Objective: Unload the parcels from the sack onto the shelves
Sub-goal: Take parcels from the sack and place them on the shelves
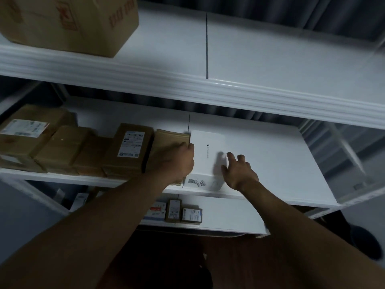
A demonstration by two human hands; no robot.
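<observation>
Shelving (270,155) of white steel carries the row of brown parcels (127,149); I seat a white box (206,155) against them to save space. My left hand (177,161) steadies its left edge, my right hand (239,174) rests spread, fingers relaxed. Box: glossy, barcoded front.

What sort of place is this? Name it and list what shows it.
Probably a parcel storeroom or pickup depot. White metal shelves stand in tiers, labelled brown parcels sit in a row on the middle one, and both hands, left and right, are at a white box beside them.
</observation>
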